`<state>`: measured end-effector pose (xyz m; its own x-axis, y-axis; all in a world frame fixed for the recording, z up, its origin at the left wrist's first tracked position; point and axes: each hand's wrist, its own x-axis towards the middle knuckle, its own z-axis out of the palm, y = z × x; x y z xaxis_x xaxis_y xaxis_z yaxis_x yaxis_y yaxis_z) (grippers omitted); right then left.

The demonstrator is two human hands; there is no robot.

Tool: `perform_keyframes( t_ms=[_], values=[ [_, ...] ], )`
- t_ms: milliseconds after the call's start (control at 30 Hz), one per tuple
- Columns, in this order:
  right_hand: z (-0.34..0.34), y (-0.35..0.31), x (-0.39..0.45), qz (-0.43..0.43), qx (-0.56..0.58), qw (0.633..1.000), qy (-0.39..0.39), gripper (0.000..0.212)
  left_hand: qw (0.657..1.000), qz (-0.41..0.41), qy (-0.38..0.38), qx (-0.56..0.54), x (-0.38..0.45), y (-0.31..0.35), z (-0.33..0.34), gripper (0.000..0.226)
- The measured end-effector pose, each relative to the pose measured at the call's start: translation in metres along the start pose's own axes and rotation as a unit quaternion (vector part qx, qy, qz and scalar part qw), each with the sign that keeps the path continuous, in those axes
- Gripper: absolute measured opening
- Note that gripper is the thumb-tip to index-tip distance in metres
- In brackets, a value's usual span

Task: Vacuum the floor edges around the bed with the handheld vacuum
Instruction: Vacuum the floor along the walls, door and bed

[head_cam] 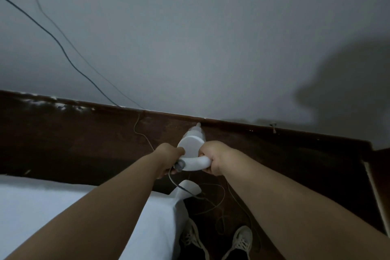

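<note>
A white handheld vacuum (191, 143) points away from me, its narrow nozzle tip touching the line where the dark floor (84, 143) meets the grey wall. My right hand (212, 158) is wrapped around the curved white handle. My left hand (168, 155) grips the handle's rear end, where a grey cord leaves the vacuum. The bed (63, 207), covered in a white sheet, fills the lower left, its corner just below my hands.
The vacuum's cord (183, 190) loops down over the bed corner, and thin wires lie in loops on the floor by my two white shoes (240, 240). A dark cable (63, 50) runs down the wall at left. A wooden edge (373, 185) stands at right.
</note>
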<state>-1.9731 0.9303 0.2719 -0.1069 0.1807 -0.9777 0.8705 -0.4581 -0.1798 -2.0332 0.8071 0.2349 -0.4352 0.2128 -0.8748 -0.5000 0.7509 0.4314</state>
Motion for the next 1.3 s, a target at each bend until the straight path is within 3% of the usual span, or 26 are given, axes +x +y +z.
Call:
perform_keyframes(
  t_ms=[467, 933, 1300],
  values=[
    [0.040, -0.008, 0.020, -0.066, -0.104, 0.991, -0.043, 0.045, 0.997, -0.013, 0.060, -0.048, 0.001, -0.025, -0.029, 0.036],
    [-0.064, -0.039, 0.022, -0.056, -0.132, 0.990, 0.010, 0.045, 0.998, 0.001, 0.009, -0.066, -0.012, 0.047, 0.050, 0.039],
    [-0.061, -0.060, 0.037, -0.094, -0.205, 0.974, -0.012, 0.048, 0.990, -0.019, 0.084, -0.110, -0.001, 0.052, 0.059, 0.036]
  ],
)
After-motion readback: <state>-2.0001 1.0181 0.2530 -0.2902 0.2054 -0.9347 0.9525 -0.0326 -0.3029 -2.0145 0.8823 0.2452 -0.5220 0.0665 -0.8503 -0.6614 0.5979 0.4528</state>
